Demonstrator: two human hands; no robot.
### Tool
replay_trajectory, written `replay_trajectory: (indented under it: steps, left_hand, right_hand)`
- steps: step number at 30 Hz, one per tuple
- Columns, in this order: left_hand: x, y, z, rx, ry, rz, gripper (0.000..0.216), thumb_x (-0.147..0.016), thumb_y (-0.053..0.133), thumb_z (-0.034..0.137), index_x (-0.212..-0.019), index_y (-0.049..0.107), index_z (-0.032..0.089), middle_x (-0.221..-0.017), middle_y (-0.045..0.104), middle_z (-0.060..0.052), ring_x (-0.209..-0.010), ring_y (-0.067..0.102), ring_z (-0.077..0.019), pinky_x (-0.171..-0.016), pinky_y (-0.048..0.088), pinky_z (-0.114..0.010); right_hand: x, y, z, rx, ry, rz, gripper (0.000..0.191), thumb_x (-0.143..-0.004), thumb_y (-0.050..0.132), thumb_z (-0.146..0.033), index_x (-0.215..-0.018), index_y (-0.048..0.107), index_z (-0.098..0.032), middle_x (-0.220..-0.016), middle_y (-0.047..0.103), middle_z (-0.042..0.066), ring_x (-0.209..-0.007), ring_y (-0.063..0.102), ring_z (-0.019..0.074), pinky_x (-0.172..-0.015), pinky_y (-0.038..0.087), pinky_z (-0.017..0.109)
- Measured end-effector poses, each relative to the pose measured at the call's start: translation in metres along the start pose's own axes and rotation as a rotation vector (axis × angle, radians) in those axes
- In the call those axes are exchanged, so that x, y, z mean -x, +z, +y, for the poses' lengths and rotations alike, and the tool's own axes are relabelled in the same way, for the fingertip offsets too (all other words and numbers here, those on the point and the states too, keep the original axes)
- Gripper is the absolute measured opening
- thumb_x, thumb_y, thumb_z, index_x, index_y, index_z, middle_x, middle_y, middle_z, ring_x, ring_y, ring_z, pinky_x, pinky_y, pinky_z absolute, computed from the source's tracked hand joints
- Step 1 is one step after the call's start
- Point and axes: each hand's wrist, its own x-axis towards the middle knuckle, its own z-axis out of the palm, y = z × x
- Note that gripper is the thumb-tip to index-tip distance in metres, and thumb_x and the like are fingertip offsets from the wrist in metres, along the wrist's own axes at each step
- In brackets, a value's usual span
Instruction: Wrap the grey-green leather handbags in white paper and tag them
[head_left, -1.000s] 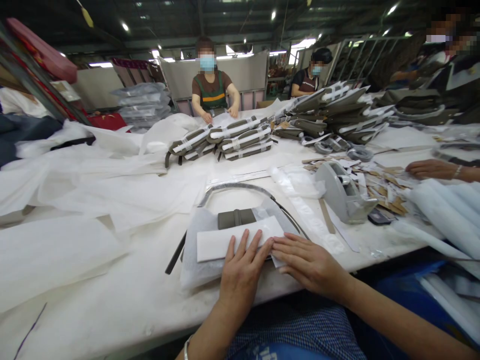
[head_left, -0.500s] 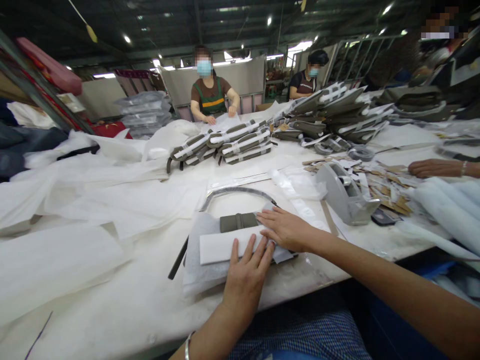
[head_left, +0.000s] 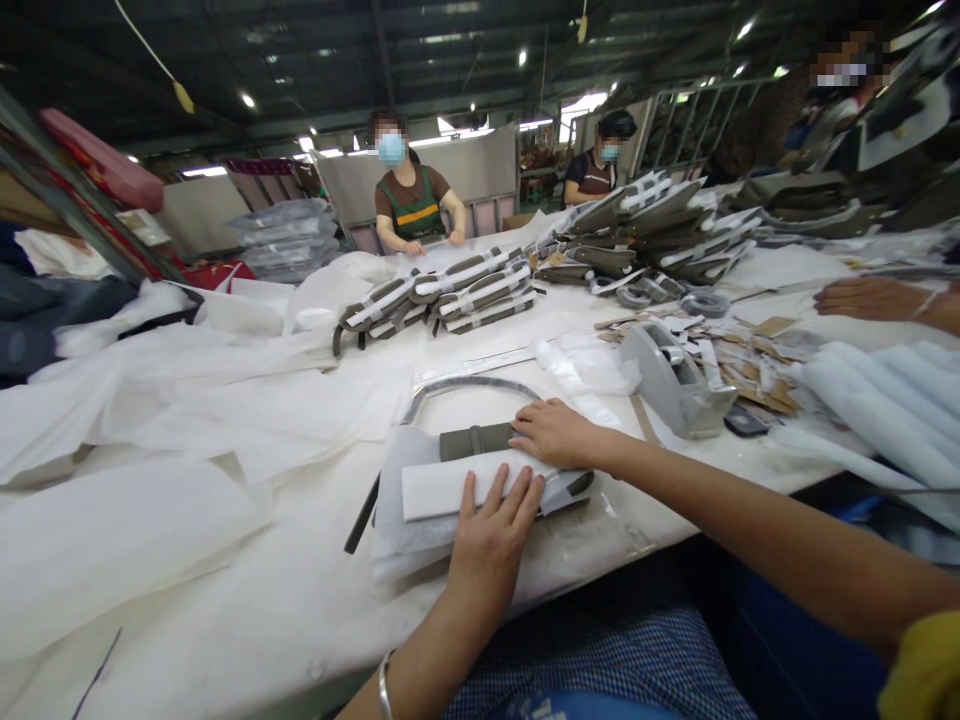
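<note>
Since a moment ago, the right hand (head_left: 555, 435) has slid up and away from the left hand (head_left: 491, 530), onto the far right end of the grey piece (head_left: 476, 441).

Head view: the left hand lies flat with fingers spread, its grip let go, pressing the white strip (head_left: 442, 488) down. The strip lies just in front of the grey piece, and both sit on a thin sheet (head_left: 394, 530) near the front edge of the counter (head_left: 225, 600). The right hand's fingers bend over the end of the grey piece; I cannot tell if its grip pinches it. A curved strap (head_left: 465, 384) runs behind the bundle. To the left the counter is bare, with lots of room. To the right a tape holder (head_left: 671, 375) stands near, with paper scraps (head_left: 750, 365) behind it. Another person's hand (head_left: 870, 297) rests far to the right, well apart.
</note>
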Motion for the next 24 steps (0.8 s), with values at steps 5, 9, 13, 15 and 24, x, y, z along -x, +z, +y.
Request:
replay_trajectory:
  steps: [5,9,13,15,24]
  left_hand:
    - [-0.001,-0.003,-0.001,0.017,0.003,-0.025,0.048,-0.102,0.041,0.031,-0.149,0.032,0.031,-0.15,0.046,0.003,-0.14,0.041,-0.0203,-0.113,0.038,-0.057]
    - [-0.003,-0.005,0.0,0.033,-0.009,-0.031,0.047,-0.102,0.04,0.031,-0.149,0.034,0.03,-0.15,0.046,0.003,-0.14,0.042,-0.0204,-0.114,0.038,-0.057]
    - [-0.002,-0.005,0.001,0.052,-0.021,-0.041,0.051,-0.101,0.043,0.03,-0.151,0.031,0.031,-0.151,0.044,0.001,-0.141,0.04,-0.0216,-0.116,0.034,-0.057]
    - [-0.001,-0.006,0.002,0.078,-0.027,-0.047,0.05,-0.101,0.042,0.029,-0.15,0.032,0.031,-0.152,0.043,0.001,-0.142,0.038,-0.0219,-0.117,0.032,-0.057]
    - [-0.003,-0.01,0.002,0.123,-0.037,-0.103,0.055,-0.1,0.045,0.023,-0.152,0.028,0.028,-0.153,0.04,0.0,-0.144,0.036,-0.0241,-0.118,0.027,-0.061]
  right_hand:
    - [-0.023,0.0,0.003,-0.02,0.01,0.001,0.043,-0.097,0.05,-0.043,-0.096,0.077,-0.01,-0.107,0.071,0.022,-0.106,0.064,0.0363,-0.093,0.045,0.051]
    - [-0.004,-0.004,0.009,-0.103,-0.048,0.05,0.031,-0.099,0.051,-0.034,-0.101,0.077,-0.017,-0.11,0.074,0.013,-0.108,0.065,0.0255,-0.101,0.044,0.04]
    - [0.076,0.008,-0.002,-0.332,0.014,0.526,0.026,-0.098,0.053,-0.028,-0.119,0.068,-0.021,-0.117,0.071,0.008,-0.111,0.063,0.0202,-0.099,0.05,0.035]
    - [0.12,0.023,-0.016,-0.376,-0.019,0.707,0.023,-0.094,0.06,-0.022,-0.116,0.068,-0.022,-0.106,0.073,0.007,-0.1,0.065,0.019,-0.09,0.054,0.033]
    - [0.148,0.075,-0.04,-0.283,-0.096,0.433,0.031,-0.096,0.05,-0.015,-0.123,0.065,-0.018,-0.112,0.069,0.011,-0.103,0.065,0.0215,-0.089,0.057,0.035]
